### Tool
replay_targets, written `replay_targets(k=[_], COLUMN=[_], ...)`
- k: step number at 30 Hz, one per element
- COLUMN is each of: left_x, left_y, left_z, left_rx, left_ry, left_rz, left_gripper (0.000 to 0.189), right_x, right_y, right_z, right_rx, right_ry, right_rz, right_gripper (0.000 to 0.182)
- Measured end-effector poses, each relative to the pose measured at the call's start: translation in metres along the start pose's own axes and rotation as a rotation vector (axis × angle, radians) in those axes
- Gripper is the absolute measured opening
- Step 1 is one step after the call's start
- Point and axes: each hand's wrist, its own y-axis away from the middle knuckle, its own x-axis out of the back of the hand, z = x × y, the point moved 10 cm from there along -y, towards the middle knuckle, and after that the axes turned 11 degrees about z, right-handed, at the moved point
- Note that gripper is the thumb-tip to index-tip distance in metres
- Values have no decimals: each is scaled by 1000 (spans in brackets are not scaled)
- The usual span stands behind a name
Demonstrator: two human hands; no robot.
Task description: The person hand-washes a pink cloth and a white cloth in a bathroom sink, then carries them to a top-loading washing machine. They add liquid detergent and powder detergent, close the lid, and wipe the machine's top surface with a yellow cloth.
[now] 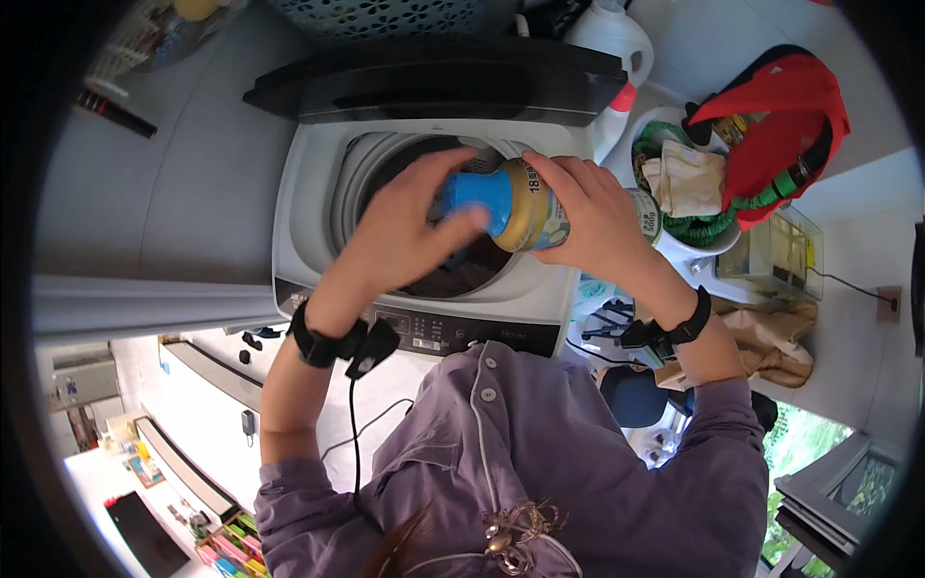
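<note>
My right hand (pixel 600 209) grips a plastic bottle (pixel 531 206) with a gold shoulder, a printed label and a blue cap (pixel 477 202). The bottle lies sideways above the open drum (pixel 448 271) of a top-loading washing machine (pixel 311 209), its cap towards the left. Around the cap, my left hand (pixel 405 224) is spread, thumb and fingers apart and somewhat blurred; whether it touches the cap I cannot tell. Dark cloth shows inside the drum, partly hidden by my hands and the bottle.
The machine's dark lid (pixel 462 83) stands raised behind the drum. Right of it are a white jug (pixel 611 40), a white bucket (pixel 694 253) holding a green hose and a folded cloth, a red cloth (pixel 780 130) and a clear tank (pixel 766 253). A cable (pixel 354 433) hangs from my left wrist.
</note>
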Motion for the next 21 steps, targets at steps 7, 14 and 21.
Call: replay_targets(k=[7,14,21], left_x=[-51,-45,-62], left_y=[26,4,8], left_z=[-48,34,-42], left_rx=[369,-408,80], left_ry=[-147,-203,-313], left_rz=[-484,-152,-394], left_gripper=[47,58,46], right_x=[0,3,-6], right_y=[24,27,30], right_z=[19,43,33], right_rx=[58,-93,39], right_ry=[16,-60,6], right_rz=[-40,-96,-81], right_gripper=[92,93,92])
